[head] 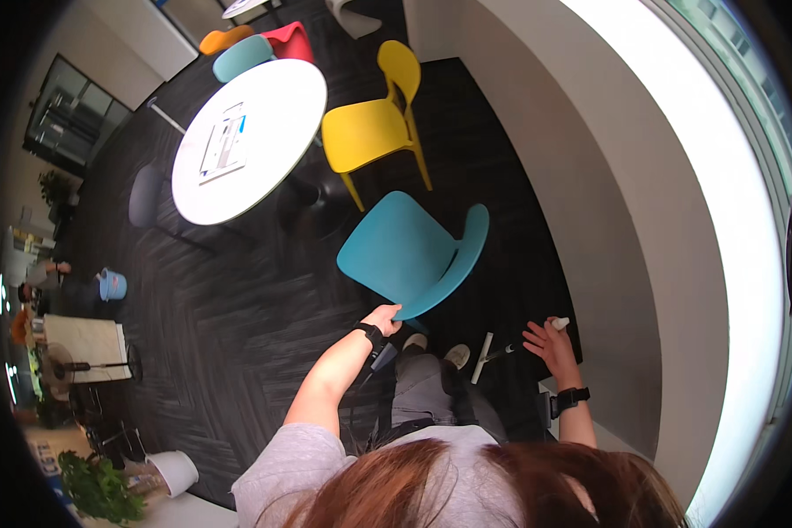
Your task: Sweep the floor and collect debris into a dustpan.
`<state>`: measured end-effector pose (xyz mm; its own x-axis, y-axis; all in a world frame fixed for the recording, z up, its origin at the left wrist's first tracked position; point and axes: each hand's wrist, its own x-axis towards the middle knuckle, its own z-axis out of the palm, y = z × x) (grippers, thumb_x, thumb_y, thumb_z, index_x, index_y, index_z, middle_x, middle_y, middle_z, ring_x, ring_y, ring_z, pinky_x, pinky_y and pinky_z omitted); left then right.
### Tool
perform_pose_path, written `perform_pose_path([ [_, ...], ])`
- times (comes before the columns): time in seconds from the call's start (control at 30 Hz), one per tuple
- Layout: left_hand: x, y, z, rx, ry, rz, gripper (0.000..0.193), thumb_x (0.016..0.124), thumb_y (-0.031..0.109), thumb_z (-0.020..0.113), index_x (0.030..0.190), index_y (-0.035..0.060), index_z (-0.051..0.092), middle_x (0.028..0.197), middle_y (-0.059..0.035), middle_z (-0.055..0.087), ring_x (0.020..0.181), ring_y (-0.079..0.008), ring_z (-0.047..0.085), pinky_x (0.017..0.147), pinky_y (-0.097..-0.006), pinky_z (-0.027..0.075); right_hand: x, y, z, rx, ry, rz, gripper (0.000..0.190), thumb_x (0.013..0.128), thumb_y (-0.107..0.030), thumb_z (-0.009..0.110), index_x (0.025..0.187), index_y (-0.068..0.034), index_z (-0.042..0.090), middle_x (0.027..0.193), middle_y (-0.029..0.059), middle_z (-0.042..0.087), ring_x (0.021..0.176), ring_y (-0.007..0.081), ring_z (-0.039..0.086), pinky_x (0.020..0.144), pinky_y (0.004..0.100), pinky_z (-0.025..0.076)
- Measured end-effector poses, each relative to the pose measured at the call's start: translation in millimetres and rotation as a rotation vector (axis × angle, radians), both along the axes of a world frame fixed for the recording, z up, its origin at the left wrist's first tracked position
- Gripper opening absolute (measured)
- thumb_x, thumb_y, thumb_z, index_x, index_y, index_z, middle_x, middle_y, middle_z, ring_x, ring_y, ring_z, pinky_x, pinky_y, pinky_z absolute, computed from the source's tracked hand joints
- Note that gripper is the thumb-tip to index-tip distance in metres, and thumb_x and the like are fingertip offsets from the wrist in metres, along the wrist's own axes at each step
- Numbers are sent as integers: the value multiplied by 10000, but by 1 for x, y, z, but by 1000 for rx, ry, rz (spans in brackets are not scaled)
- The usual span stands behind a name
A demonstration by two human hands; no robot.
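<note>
My left hand (384,319) grips the near end of the curved backrest of a teal plastic chair (401,247). The chair stands right in front of me, its seat pointing away. On the right, beside the wall, my right hand (554,348) has its fingers loosely spread, and the thumb side holds a white handle end (560,323). Below and left of those fingers is a white T-shaped head (482,358) with a short rod. It lines up with the handle end and looks like one squeegee-like tool; the hand hides part of it.
Beyond the teal chair are a yellow chair (366,135) and a round white table (270,132) bearing a printed sheet (224,148). A dark chair (146,195) stands left of the table. A blue bucket (113,285) sits farther left, near a person (45,274). A low wall (567,165) curves along my right.
</note>
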<state>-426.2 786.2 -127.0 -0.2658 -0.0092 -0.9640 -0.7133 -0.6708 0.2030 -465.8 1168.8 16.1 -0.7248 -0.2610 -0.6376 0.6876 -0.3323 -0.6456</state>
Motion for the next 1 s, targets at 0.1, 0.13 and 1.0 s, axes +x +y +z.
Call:
perform_pose_path([
  [0.1, 28, -39, 4, -42, 28, -151, 72, 832, 142, 473, 799, 79, 487, 720, -2, 505, 630, -112, 483, 511, -229, 374, -4, -49, -3, 90, -6, 53, 429, 802, -276, 541, 1101, -115, 279, 1241, 218, 280, 1106, 365, 372, 766, 446, 456],
  [0.13, 37, -48, 5, -129, 36, -215, 81, 829, 133, 469, 806, 66, 508, 754, -9, 513, 659, -112, 485, 528, -238, 380, -7, -67, -5, 124, -30, 76, 646, 761, -322, 589, 1192, -112, 157, 1287, 220, 162, 1138, 417, 297, 764, 471, 449],
  [1.0, 254, -431, 8, -458, 127, -500, 204, 773, 152, 497, 763, -37, 574, 680, -61, 564, 585, -132, 502, 534, -292, 407, 160, -456, -101, 416, -51, 377, 477, 636, 105, 526, 953, -168, 297, 873, 50, 371, 745, 177, 468, 503, 292, 405],
])
